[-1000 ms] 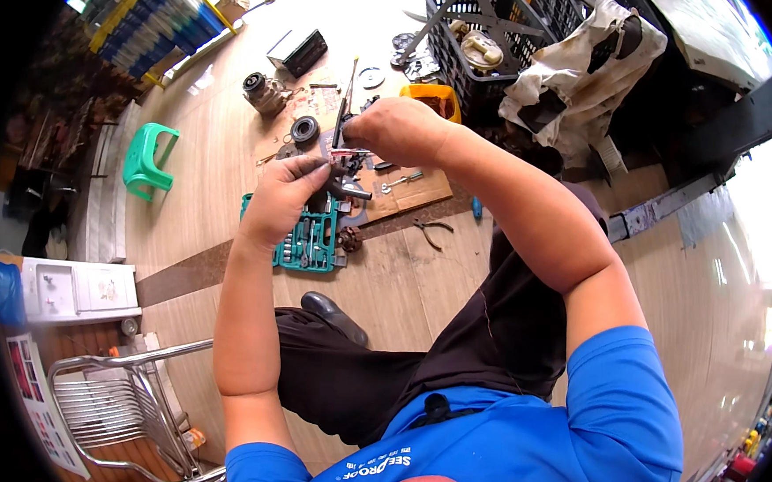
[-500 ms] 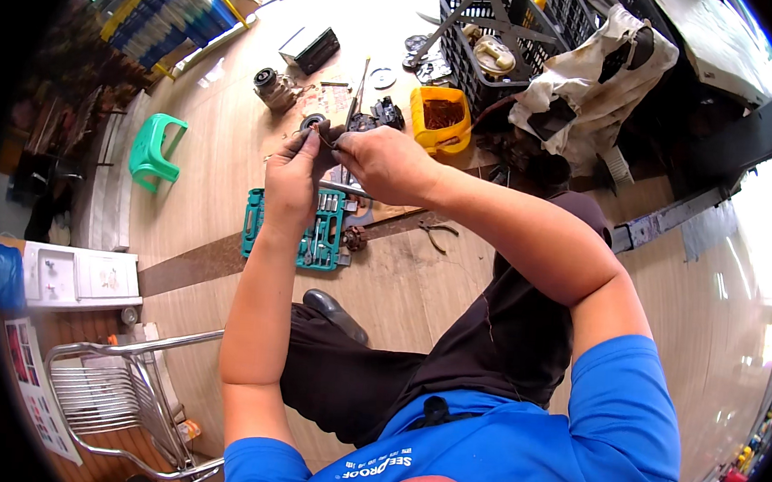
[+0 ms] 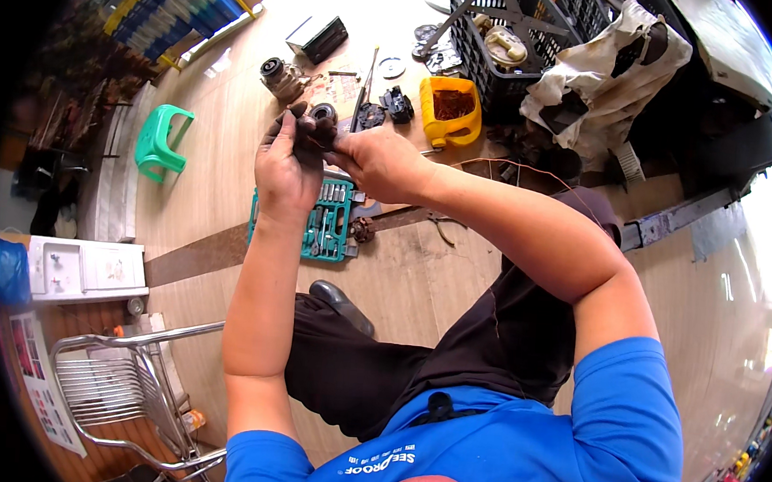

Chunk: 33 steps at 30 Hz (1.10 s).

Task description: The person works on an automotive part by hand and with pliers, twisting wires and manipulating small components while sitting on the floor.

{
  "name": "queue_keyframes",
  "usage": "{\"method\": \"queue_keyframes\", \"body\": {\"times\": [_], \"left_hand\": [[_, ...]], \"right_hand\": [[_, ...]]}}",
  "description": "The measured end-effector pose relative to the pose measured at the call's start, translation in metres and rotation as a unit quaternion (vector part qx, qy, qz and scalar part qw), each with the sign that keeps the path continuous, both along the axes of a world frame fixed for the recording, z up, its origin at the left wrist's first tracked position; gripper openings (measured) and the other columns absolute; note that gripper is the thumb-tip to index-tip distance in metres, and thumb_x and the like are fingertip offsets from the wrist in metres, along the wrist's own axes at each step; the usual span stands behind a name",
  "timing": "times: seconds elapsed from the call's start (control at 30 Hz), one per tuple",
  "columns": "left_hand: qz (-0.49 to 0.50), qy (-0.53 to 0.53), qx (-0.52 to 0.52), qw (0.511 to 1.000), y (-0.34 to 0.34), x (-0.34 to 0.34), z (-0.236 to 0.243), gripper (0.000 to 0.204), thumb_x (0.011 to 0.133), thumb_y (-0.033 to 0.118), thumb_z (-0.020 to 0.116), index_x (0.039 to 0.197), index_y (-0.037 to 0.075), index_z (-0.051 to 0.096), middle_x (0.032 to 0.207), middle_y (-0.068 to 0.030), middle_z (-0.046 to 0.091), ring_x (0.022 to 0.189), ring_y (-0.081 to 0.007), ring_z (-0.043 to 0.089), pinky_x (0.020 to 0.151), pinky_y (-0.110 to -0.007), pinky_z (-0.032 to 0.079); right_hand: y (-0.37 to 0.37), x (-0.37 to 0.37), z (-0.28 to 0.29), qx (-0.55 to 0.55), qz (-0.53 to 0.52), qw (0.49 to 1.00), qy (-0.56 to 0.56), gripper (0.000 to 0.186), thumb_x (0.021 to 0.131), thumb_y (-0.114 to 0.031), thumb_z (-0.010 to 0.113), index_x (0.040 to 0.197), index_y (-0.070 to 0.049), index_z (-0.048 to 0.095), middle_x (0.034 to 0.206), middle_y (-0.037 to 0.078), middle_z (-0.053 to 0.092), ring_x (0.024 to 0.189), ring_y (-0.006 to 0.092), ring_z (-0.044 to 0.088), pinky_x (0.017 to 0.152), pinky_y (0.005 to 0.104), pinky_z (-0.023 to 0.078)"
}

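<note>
The left hand (image 3: 288,169) and right hand (image 3: 377,163) are pinching a half-hidden dark part (image 3: 321,134), grips nearly closed, it sitting at the left's one o'clock, the right's ten.

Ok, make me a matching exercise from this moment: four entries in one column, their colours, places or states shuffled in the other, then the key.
1. stool
2. tool case
3. jug
4. left hand and right hand

A. yellow, cut open
B. close together
C. green, toward the picture's left
D. teal, open, with tools inside

Pairs: 1-C, 2-D, 3-A, 4-B
</note>
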<state>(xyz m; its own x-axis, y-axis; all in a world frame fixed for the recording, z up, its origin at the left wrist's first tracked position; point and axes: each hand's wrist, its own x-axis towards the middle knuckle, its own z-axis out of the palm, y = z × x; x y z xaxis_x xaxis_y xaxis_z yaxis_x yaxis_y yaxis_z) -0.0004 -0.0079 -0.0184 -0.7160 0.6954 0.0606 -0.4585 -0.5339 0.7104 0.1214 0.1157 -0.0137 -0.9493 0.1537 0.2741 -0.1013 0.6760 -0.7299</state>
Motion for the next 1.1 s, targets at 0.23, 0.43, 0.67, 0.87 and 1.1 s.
{"method": "queue_keyframes", "body": {"times": [0.23,0.43,0.67,0.87,1.1], "left_hand": [[-0.020,-0.047,0.014,0.999,0.000,0.004,0.016,0.020,0.101,0.018,0.048,0.104,0.001,0.060,0.072,-0.0034,0.053,0.063,-0.0176,0.050,0.063,-0.031,0.045],[-0.102,-0.010,-0.035,0.994,-0.007,0.015,0.024,0.022,0.101,0.021,0.047,0.105,0.001,0.057,0.068,0.0011,0.043,0.055,-0.0082,0.038,0.052,-0.022,0.032],[-0.167,0.104,-0.171,0.966,-0.011,0.019,0.023,0.019,0.098,0.016,0.054,0.102,0.000,0.064,0.069,-0.0004,0.053,0.056,-0.0067,0.043,0.049,-0.019,0.032],[-0.138,0.281,-0.342,0.886,-0.003,0.036,0.026,0.016,0.097,0.012,0.057,0.100,0.000,0.067,0.072,0.0027,0.058,0.061,-0.0036,0.048,0.054,-0.020,0.037],[-0.073,0.428,-0.398,0.808,-0.001,0.035,0.008,0.018,0.095,0.009,0.057,0.104,-0.003,0.066,0.080,-0.0012,0.066,0.069,-0.0060,0.055,0.063,-0.022,0.045]], "right_hand": [[0.016,-0.006,-0.013,0.093,0.045,0.995,-0.002,0.020,0.091,-0.024,0.058,0.089,-0.005,0.062,0.080,0.019,0.064,0.081,0.0385,0.063,0.071,0.0466,0.050],[0.038,-0.002,0.007,0.224,0.109,0.968,0.004,0.016,0.087,-0.023,0.063,0.088,-0.008,0.064,0.080,0.013,0.065,0.080,0.0332,0.065,0.071,0.0430,0.051],[0.055,0.006,0.020,0.295,0.070,0.953,0.013,0.017,0.086,-0.021,0.057,0.083,-0.007,0.067,0.080,0.012,0.067,0.081,0.0308,0.067,0.071,0.0429,0.053],[0.055,0.006,0.019,0.345,0.058,0.937,0.012,0.015,0.083,-0.015,0.055,0.077,-0.008,0.068,0.079,0.010,0.068,0.077,0.0292,0.069,0.066,0.0411,0.055],[0.054,0.007,0.030,0.355,0.021,0.934,-0.032,0.008,0.082,-0.012,0.059,0.080,-0.006,0.064,0.082,0.012,0.067,0.077,0.0292,0.068,0.066,0.0400,0.054]]}}
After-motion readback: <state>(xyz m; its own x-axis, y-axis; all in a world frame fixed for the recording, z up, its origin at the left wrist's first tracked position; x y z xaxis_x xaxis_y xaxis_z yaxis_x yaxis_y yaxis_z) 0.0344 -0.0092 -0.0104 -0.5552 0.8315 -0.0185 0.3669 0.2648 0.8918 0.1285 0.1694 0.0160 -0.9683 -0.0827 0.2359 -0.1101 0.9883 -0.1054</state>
